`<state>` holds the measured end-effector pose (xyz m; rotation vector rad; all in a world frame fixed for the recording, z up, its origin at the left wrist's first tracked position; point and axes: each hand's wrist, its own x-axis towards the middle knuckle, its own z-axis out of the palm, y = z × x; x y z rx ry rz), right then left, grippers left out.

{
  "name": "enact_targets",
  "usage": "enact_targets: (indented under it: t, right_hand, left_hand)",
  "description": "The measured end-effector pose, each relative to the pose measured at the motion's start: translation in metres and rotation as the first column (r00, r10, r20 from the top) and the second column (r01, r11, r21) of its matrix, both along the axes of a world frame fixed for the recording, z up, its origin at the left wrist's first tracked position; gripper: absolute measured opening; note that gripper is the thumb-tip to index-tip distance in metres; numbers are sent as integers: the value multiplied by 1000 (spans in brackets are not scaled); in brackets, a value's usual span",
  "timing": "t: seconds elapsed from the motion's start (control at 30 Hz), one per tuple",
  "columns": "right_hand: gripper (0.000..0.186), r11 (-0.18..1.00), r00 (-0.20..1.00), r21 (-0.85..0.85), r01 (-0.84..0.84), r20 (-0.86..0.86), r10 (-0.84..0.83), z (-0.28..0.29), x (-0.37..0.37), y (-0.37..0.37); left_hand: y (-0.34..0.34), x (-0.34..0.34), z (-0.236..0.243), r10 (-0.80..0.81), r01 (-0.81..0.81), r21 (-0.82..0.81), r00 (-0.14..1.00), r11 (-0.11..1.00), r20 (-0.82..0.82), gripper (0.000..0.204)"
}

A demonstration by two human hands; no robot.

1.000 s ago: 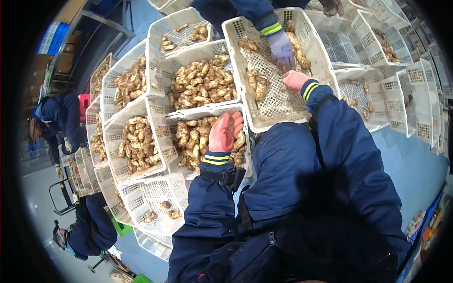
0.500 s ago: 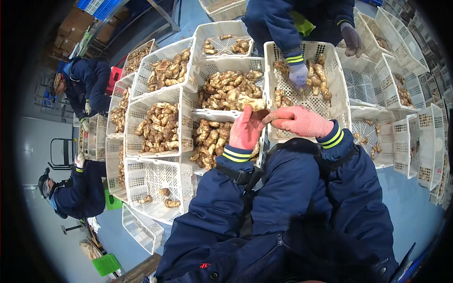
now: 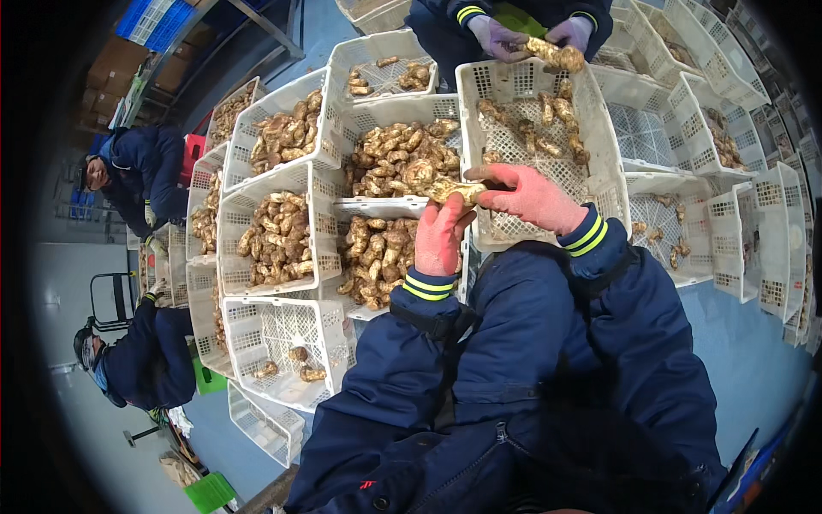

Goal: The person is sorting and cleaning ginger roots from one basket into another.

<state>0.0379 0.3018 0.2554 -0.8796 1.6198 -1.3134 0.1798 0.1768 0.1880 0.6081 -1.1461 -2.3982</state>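
A pale, brown-flecked mushroom (image 3: 449, 189) with a thick stem lies between my two gloved hands, above the crates. My left hand (image 3: 438, 238), in a pink glove, grips its stem from below with thumb and fingers. At the stem's right end, my right hand (image 3: 533, 200), also in pink, has its thumb and fingers closed on it. The cap points left, over a white crate (image 3: 402, 107) heaped with brown mushrooms (image 3: 390, 154). Under my right hand stands another white crate (image 3: 612, 128) with several scattered mushrooms (image 3: 565, 116).
Across from me, a co-worker's purple-gloved hands (image 3: 501, 38) hold a long mushroom (image 3: 555, 53). More mushroom crates (image 3: 270, 224) stand at left, one nearly bare (image 3: 278, 325). Crates (image 3: 664, 223) and stacked crates (image 3: 775, 231) fill the right. Two people (image 3: 141, 351) work at far left.
My right hand has closed onto the mushroom's stem end, and the cap now shows further left. The co-worker's hand has left the crate, and both their hands hold up a mushroom.
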Motion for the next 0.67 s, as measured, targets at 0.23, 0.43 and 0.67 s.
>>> enact_targets:
  t: [0.23, 0.43, 0.67]
  right_hand:
    - [37, 998, 1000, -58, -13, 13, 14, 7, -1, -1]
    - [33, 998, 991, -23, 51, 123, -48, -10, -16, 5]
    - [39, 981, 958, 150, 121, 241, -155, -58, -60, 14]
  left_hand:
    - [5, -7, 20, -19, 25, 67, 996, 997, -85, 29]
    - [-10, -2, 17, 35, -37, 121, 999, 992, 22, 32]
    - [-37, 16, -3, 51, 30, -335, 972, 942, 230, 48]
